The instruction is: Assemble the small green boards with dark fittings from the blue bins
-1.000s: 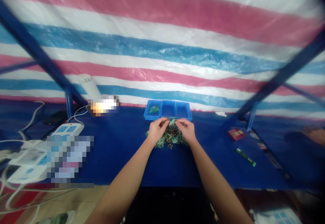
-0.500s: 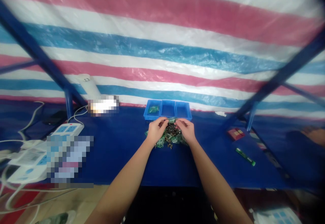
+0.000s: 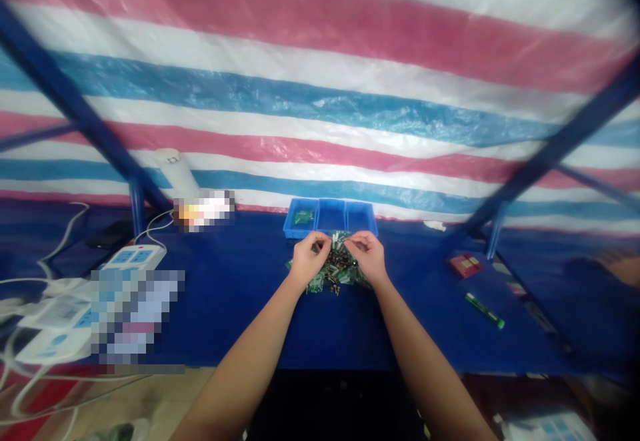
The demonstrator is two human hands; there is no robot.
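Note:
My left hand [image 3: 307, 259] and my right hand [image 3: 371, 255] are pinched closed over a pile of small parts. Stretched between their fingertips is a small green-and-clear plastic packet [image 3: 341, 237], blurred in its detail. Below it lies the heap of small brass and dark metal pieces [image 3: 335, 288], too small to name. Several green-printed packets [image 3: 316, 283] lie among and around them, partly covered by my hands. Just behind my hands stand three joined blue bins [image 3: 331, 219], the left one with a green packet [image 3: 303, 217] in it.
At left are a white power strip [image 3: 135, 254] with cables and a white cylinder [image 3: 176, 171]. A red box [image 3: 466, 265] and a green tube-like item [image 3: 484, 311] lie at right. Another person's hand [image 3: 620, 264] shows at the far right. Blue frame bars [image 3: 565, 131] slant on both sides.
The packet between my fingertips shows more of its face, and my right fingers have shifted slightly. The bins and the pile stay as they were.

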